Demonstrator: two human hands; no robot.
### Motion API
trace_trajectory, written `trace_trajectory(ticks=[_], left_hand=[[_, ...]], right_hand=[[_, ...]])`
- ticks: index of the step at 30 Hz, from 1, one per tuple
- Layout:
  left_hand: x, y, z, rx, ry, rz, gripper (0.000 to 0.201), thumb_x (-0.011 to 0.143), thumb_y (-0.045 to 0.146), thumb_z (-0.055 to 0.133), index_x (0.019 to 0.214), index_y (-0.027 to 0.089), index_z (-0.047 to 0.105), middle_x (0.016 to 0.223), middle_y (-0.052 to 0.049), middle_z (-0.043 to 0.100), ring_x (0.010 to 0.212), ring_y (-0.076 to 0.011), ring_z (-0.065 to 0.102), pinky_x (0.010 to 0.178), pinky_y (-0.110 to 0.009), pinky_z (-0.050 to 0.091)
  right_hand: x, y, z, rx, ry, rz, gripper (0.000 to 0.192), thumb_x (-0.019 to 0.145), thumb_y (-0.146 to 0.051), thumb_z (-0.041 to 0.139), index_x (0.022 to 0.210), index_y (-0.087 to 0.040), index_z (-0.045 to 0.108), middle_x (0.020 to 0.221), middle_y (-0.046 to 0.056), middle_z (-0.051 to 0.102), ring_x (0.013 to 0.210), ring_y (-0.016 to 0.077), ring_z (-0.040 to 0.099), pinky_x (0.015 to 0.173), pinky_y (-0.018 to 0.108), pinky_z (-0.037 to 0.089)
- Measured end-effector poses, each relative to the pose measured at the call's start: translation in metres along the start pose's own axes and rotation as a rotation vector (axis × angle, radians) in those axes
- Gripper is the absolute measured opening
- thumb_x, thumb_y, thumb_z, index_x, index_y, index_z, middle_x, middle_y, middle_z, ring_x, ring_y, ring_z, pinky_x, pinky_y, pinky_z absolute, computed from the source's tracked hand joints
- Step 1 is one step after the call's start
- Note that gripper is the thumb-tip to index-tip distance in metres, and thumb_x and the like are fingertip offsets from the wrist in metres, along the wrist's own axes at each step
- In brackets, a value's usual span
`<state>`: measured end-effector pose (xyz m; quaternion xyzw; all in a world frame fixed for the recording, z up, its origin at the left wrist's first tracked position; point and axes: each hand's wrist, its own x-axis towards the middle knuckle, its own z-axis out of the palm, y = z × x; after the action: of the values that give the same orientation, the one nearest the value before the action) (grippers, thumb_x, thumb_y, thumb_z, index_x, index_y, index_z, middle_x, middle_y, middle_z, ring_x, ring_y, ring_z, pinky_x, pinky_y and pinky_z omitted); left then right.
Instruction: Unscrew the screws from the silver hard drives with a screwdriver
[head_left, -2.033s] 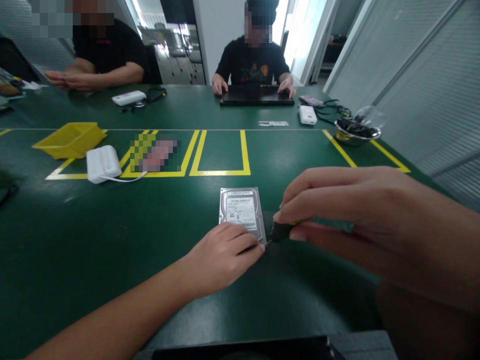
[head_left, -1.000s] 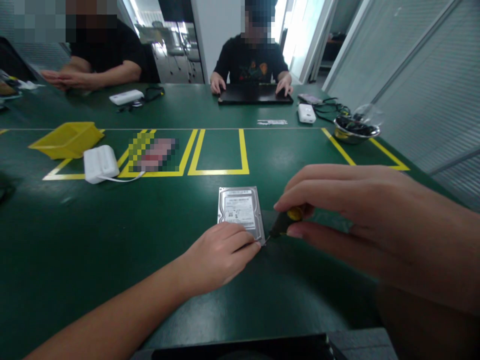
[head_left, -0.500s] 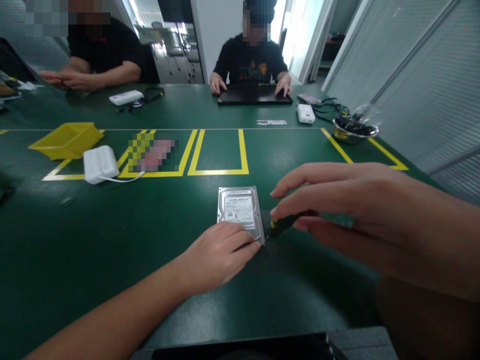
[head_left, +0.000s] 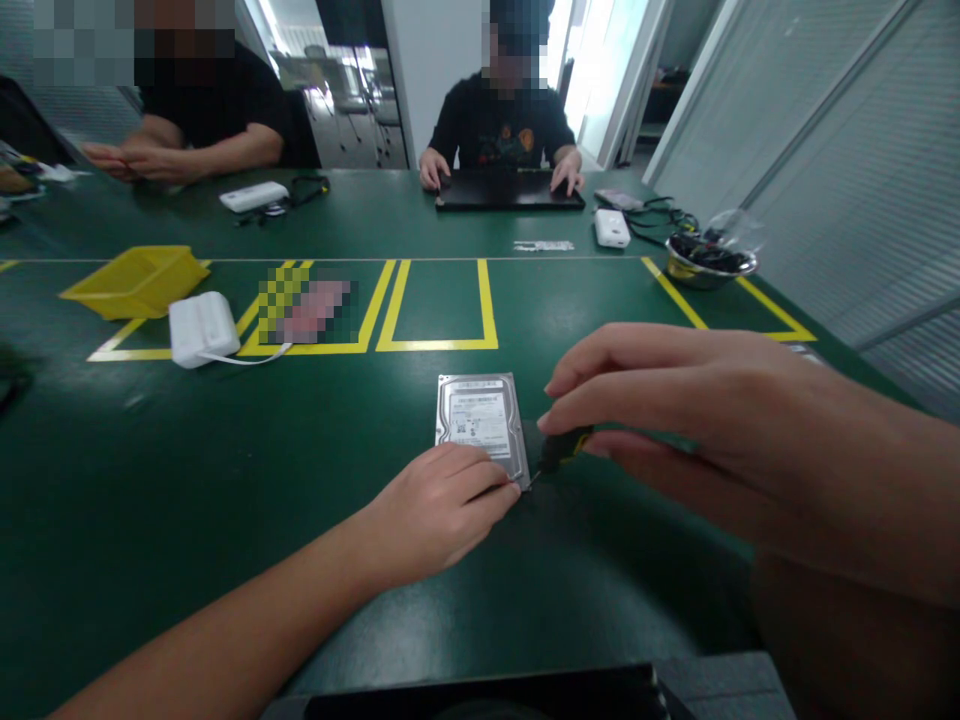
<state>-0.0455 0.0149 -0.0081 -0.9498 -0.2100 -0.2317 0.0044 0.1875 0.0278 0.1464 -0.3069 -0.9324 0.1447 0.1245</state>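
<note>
A silver hard drive (head_left: 480,418) lies flat on the green table (head_left: 225,480), label side up. My left hand (head_left: 439,510) rests on its near edge, fingertips pressing at the near right corner. My right hand (head_left: 690,420) grips a small screwdriver (head_left: 559,448) with a black and yellow handle. Its thin tip touches the drive's near right corner, just beside my left fingertips.
A yellow bin (head_left: 135,280) and a white device (head_left: 201,328) with a cable sit at the left. Yellow tape boxes (head_left: 439,305) mark the table's middle. A metal bowl (head_left: 709,262) stands at the right. Two people sit across, one with hands on a black laptop (head_left: 510,198).
My right fingers have rolled the screwdriver handle, so its yellow part shows differently between frames. My left hand and the hard drive have stayed in place.
</note>
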Motion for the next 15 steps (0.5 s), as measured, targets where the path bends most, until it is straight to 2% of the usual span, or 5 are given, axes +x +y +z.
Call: trace_trajectory(ticks=[6, 9, 15], left_hand=[[-0.0005, -0.0002, 0.0003, 0.009, 0.011, 0.005, 0.023, 0.093, 0.018, 0.058, 0.113, 0.014, 0.066, 0.1, -0.01, 0.07, 0.093, -0.0227, 0.065, 0.082, -0.039, 0.058], [-0.0008, -0.0002, 0.0004, 0.007, 0.011, 0.003, 0.024, 0.093, 0.018, 0.058, 0.115, 0.013, 0.066, 0.102, -0.01, 0.07, 0.096, -0.0234, 0.065, 0.083, -0.04, 0.058], [-0.0001, -0.0004, 0.0003, 0.01, -0.001, 0.008, 0.024, 0.094, 0.018, 0.056, 0.115, 0.013, 0.065, 0.101, -0.01, 0.07, 0.094, -0.0228, 0.065, 0.08, -0.039, 0.057]], right_hand=[[0.0007, 0.0, -0.0003, 0.016, -0.012, 0.016, 0.02, 0.09, -0.021, 0.056, 0.102, -0.024, 0.072, 0.108, 0.004, 0.065, 0.084, 0.0131, 0.061, 0.071, 0.024, 0.045], [0.0023, -0.0008, 0.0028, -0.023, 0.021, 0.029, 0.019, 0.093, -0.025, 0.054, 0.096, -0.022, 0.072, 0.101, 0.004, 0.066, 0.079, 0.0128, 0.059, 0.067, 0.024, 0.042], [0.0005, 0.0011, 0.0048, -0.065, 0.098, 0.056, 0.018, 0.088, -0.023, 0.06, 0.103, -0.022, 0.069, 0.095, 0.0, 0.07, 0.08, 0.013, 0.062, 0.07, 0.024, 0.041]])
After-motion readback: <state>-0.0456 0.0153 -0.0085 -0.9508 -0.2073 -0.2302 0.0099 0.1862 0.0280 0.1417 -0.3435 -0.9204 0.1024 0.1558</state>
